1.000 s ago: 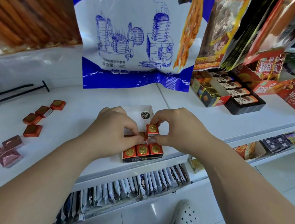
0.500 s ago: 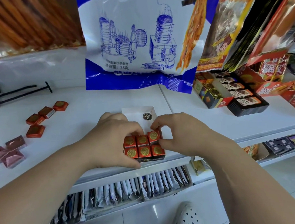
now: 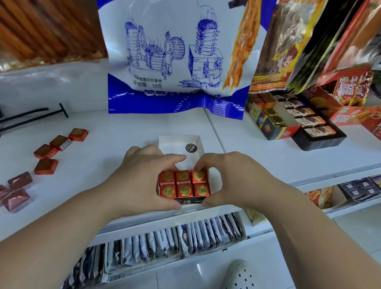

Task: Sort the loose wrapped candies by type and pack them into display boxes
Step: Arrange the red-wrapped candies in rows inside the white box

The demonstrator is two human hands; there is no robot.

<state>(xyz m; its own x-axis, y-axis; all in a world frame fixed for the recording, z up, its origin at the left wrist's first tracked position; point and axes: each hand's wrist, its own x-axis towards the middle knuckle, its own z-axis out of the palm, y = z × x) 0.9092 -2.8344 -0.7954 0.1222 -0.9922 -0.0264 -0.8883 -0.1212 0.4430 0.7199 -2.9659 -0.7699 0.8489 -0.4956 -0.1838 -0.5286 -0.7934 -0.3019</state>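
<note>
A small display box (image 3: 192, 201) with a raised white flap (image 3: 180, 144) sits at the shelf's front edge. Several orange-red wrapped candies with gold seals (image 3: 184, 185) fill it in two rows. My left hand (image 3: 141, 181) cups the box's left side, thumb at its front corner. My right hand (image 3: 230, 181) cups the right side, fingertips on the back right candy. Several loose orange candies (image 3: 47, 153) lie at the left of the shelf, and pink wrapped candies (image 3: 10, 191) lie nearer the left front.
A large blue and white bag (image 3: 175, 58) hangs behind the box. Filled display boxes (image 3: 296, 123) and red packets stand at the right. Black rods (image 3: 16, 117) lie at the far left. Rows of sachets (image 3: 166, 242) fill the lower shelf. A white shoe (image 3: 240, 282) shows below.
The candy my right hand held above the box now sits in the back row. Both hands have lowered and closed around the box's sides.
</note>
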